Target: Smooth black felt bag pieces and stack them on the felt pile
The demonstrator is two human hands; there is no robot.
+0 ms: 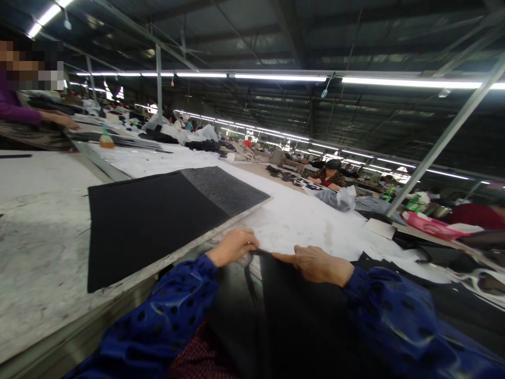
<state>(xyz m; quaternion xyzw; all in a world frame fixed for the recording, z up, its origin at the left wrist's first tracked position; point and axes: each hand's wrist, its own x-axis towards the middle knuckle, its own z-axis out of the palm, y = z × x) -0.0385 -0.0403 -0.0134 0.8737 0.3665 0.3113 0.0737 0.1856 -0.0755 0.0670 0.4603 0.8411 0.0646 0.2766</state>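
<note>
Left hand (pixel 232 246): just right of the black felt sheet's (pixel 150 226) near corner, curled, fingertips pinching the top edge of the black fabric (pixel 303 316).
Right hand (pixel 315 263): further right of the felt sheet, fingers pressed together along the same edge and gripping it; thumb hidden underneath.
Black fabric: hangs below both hands; lower part cut off by the frame, folds lost in the dark.
Tabletop (pixel 35 226): pale, carries the felt sheet.
Co-worker's purple sleeve (pixel 16 111): far behind the felt sheet, partly cut off.
</note>
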